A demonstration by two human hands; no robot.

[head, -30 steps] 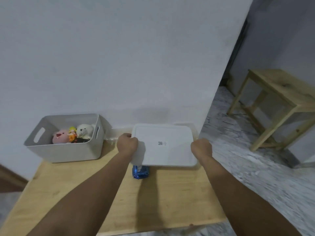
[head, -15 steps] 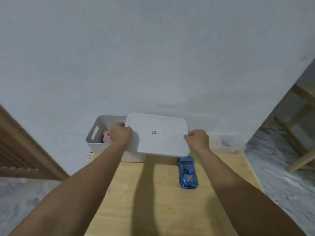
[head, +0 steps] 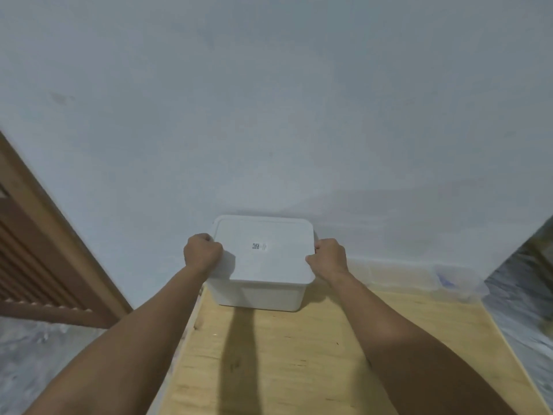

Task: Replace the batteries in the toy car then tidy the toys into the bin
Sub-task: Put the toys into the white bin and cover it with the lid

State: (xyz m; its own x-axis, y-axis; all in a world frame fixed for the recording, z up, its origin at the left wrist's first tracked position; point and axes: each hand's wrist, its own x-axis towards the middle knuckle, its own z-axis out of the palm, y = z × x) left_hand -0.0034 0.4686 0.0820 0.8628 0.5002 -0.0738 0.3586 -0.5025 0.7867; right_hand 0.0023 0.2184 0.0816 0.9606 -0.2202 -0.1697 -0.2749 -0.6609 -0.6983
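A white rectangular lid (head: 269, 259) with a small printed code lies flat on top of the grey-white bin (head: 260, 298), which stands at the back left of the wooden table (head: 299, 369) against the wall. My left hand (head: 202, 253) is closed on the lid's left edge. My right hand (head: 329, 256) is closed on its right edge. The lid hides the toys inside the bin. The blue toy car does not show anywhere in view.
A clear plastic container (head: 449, 280) sits at the back right of the table by the wall. A brown wooden door (head: 36, 250) is to the left, close to the table's left edge. Marbled floor lies on both sides.
Both hands carried the lid leftward from over the clear container and brought it down onto the bin. The plush toys are now covered, and the blue car has dropped out of sight.
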